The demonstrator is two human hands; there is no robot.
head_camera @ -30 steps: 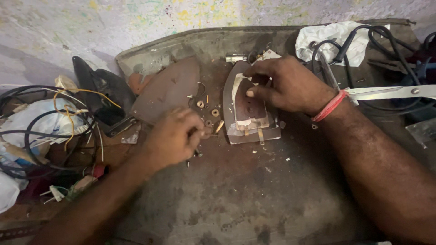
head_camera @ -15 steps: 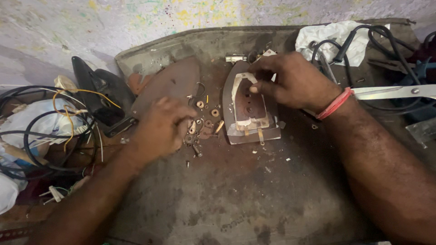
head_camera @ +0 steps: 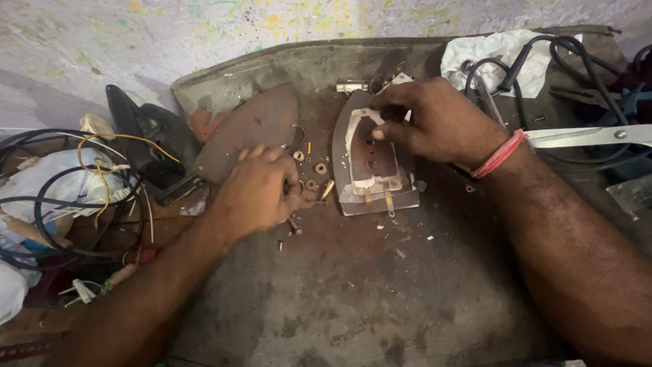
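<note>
A taken-apart iron base [head_camera: 372, 170] with a reddish heating plate lies flat on a worn brown work board [head_camera: 353, 292]. My right hand [head_camera: 435, 122] rests on its upper right part, fingertips pressing the plate's top end. My left hand [head_camera: 257, 190] lies palm down just left of it, fingers curled over small loose parts; whether it grips one is hidden. Small washers [head_camera: 319, 168] and screws [head_camera: 295, 225] lie scattered between the hand and the iron base. A brown soleplate [head_camera: 251, 129] lies further left, partly under my left hand.
Tangled black cables [head_camera: 47, 197] and a yellow wire lie at the left. A black iron shell [head_camera: 146, 136] sits beside the soleplate. A white cloth [head_camera: 496, 54], black cord [head_camera: 577, 61] and scissors [head_camera: 591, 134] occupy the right back.
My left hand has slid up and right, closer to the washers and the iron base. My right hand's fingers have shifted slightly toward the plate's top.
</note>
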